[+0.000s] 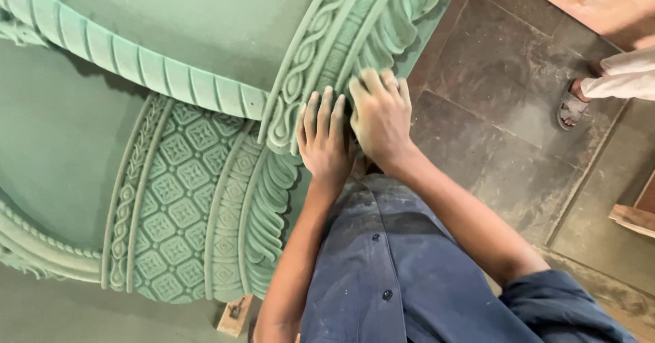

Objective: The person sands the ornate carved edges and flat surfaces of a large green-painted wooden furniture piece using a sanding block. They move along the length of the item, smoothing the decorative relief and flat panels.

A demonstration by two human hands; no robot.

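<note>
Carved green panel (170, 200), the largest item, fills the view from nine to twelve o'clock; its lattice, rope and leaf bands look fully cut and evenly coated, so I judge only surface finishing remains at the leaf border. Both hands lie flat and unclenched, grasping nothing, on that border near centre: left hand (325, 138) just beside right hand (382, 114). Stone floor (498, 111), a bystander's sandalled foot (572, 104) at two o'clock and a wooden block (235, 316) at six follow; no packages, labels or signs are visible.

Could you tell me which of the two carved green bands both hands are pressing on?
It is the upper band, carved with an interlaced chain and leaf edge, running up to the right. The left hand and right hand rest on its lower end; the diamond-patterned band lies untouched below.
</note>
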